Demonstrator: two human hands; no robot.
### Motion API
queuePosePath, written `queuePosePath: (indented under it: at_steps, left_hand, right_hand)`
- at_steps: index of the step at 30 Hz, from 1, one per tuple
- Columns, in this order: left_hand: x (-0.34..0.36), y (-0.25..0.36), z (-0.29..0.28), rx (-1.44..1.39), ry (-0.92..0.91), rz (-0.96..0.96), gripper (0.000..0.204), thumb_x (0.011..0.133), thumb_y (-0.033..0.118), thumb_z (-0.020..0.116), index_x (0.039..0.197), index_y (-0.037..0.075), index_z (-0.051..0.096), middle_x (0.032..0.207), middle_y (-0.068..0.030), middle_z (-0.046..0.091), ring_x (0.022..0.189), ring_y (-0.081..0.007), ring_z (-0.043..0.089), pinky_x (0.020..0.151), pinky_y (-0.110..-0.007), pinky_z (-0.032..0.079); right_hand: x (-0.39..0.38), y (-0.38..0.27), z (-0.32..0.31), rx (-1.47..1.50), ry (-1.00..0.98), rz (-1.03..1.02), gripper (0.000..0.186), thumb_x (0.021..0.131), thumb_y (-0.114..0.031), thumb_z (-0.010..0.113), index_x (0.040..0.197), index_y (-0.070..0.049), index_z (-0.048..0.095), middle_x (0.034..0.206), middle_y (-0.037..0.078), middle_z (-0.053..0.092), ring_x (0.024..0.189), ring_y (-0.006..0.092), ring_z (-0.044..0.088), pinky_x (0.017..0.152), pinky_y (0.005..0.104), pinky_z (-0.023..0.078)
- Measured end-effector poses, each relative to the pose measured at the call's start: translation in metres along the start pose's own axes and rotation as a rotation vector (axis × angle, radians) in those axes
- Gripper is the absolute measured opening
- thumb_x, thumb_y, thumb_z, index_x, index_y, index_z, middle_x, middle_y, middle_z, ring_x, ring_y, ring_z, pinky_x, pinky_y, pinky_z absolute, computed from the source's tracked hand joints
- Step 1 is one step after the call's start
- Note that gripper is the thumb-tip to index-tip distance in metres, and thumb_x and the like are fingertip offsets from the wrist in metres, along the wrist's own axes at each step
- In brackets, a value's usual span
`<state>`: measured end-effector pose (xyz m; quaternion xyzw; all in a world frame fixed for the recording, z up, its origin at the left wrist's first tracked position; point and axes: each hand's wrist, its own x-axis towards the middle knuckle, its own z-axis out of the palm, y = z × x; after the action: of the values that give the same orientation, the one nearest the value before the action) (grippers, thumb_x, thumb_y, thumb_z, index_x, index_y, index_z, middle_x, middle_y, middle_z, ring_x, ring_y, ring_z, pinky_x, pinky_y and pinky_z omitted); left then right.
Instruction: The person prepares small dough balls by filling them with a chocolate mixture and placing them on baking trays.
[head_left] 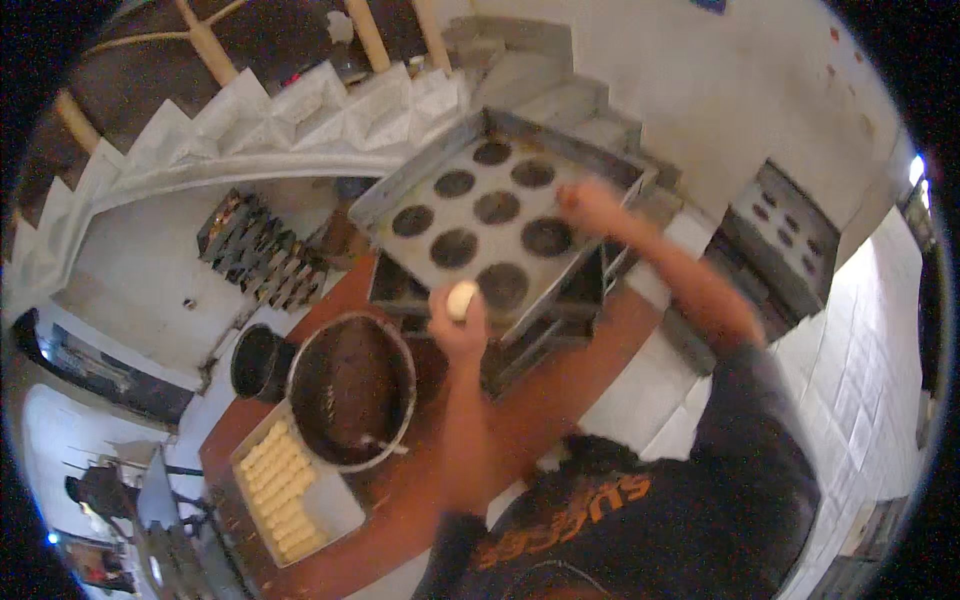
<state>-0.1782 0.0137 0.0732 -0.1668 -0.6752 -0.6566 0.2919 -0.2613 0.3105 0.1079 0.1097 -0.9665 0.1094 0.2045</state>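
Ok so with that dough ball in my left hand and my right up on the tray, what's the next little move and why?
Probably lower the left hand and set its pale dough ball onto the nearest dark round patch of the baking tray. The ball sits right at the tray's near edge, every patch looks bare, and the right hand is over the far side, out of the way.

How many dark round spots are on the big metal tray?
8 show on the tray: two at the far end, three across the middle, two nearer, and one nearest by the left hand. The right hand may hide more.
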Motion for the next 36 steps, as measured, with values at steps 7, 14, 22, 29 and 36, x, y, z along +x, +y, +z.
queuePosePath:
  at_steps: [7, 14, 22, 29, 36]
  left_hand:
    - [0.004, 0.009, -0.02, 0.128, 0.049, 0.023, 0.017, 0.073, 0.009, 0.059, 0.086, 0.001, 0.053, 0.074, -0.0045, 0.054, 0.065, -0.0117, 0.051, 0.059, -0.026, 0.043]
    - [0.007, 0.02, -0.014, 0.058, 0.063, -0.092, 0.017, 0.071, 0.007, 0.06, 0.086, 0.0, 0.054, 0.076, -0.0057, 0.055, 0.067, -0.0104, 0.052, 0.062, -0.024, 0.043]
    - [0.005, 0.035, -0.037, 0.265, 0.02, -0.012, 0.025, 0.069, 0.011, 0.064, 0.091, 0.0, 0.056, 0.081, -0.0136, 0.058, 0.072, -0.0222, 0.058, 0.065, -0.03, 0.046]
    - [-0.059, 0.063, -0.161, 0.239, 0.153, -0.105, 0.025, 0.071, 0.015, 0.064, 0.091, 0.001, 0.057, 0.076, -0.0101, 0.062, 0.07, -0.0175, 0.061, 0.064, -0.029, 0.048]
    - [-0.142, 0.057, -0.371, 0.363, 0.252, -0.568, 0.026, 0.074, 0.018, 0.064, 0.092, 0.001, 0.056, 0.074, -0.0111, 0.061, 0.069, -0.0169, 0.061, 0.062, -0.028, 0.048]
  right_hand:
    - [-0.028, -0.163, -0.05, 0.871, -0.329, -0.267, 0.015, 0.068, -0.018, 0.056, 0.076, -0.005, 0.056, 0.066, 0.018, 0.057, 0.06, 0.0347, 0.056, 0.057, 0.042, 0.045]
    - [0.035, -0.041, -0.028, 0.131, -0.024, 0.089, 0.019, 0.073, -0.02, 0.055, 0.082, -0.003, 0.057, 0.066, 0.017, 0.059, 0.062, 0.0361, 0.058, 0.058, 0.0444, 0.047]
    - [-0.005, -0.143, -0.023, 0.709, -0.435, -0.215, 0.016, 0.074, -0.015, 0.056, 0.081, 0.0, 0.057, 0.071, 0.012, 0.061, 0.059, 0.0199, 0.059, 0.055, 0.0325, 0.046]
    - [0.062, 0.003, -0.045, 0.535, -0.088, 0.42, 0.023, 0.077, -0.013, 0.06, 0.094, -0.001, 0.052, 0.081, 0.009, 0.058, 0.066, 0.0149, 0.056, 0.059, 0.0284, 0.047]
    - [0.1, -0.4, -0.046, 0.858, -0.167, -0.127, 0.019, 0.083, -0.011, 0.055, 0.096, 0.003, 0.056, 0.087, 0.01, 0.063, 0.076, 0.0137, 0.059, 0.069, 0.0272, 0.047]
